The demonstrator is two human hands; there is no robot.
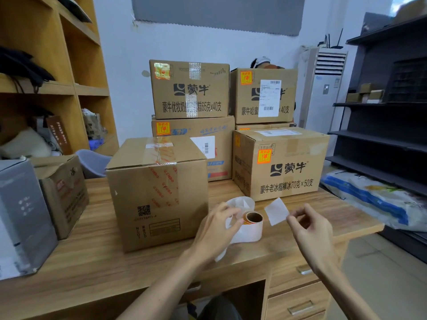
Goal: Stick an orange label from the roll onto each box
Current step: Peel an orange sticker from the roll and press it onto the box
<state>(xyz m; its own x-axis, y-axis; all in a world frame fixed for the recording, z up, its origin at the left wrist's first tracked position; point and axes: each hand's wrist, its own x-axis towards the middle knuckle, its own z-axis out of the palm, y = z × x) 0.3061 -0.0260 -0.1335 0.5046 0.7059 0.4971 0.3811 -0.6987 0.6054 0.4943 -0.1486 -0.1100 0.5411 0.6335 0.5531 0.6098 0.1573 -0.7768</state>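
My left hand (217,225) grips the label roll (250,221), its cardboard core facing me and white backing paper trailing over the desk. My right hand (309,229) pinches one peeled label (276,211) by its corner, white back side toward me. In front of the roll stands a plain cardboard box (154,192) with red-printed tape and no orange label in sight. The box at right (282,165) and the stacked boxes behind (189,88) each carry an orange label.
The wooden desk (97,257) has drawers at the lower right. A grey box (20,218) and a worn carton (67,192) stand at the left. Wooden shelves rise at the left, dark metal shelving at the right, with a printed sack (374,199) beside the desk.
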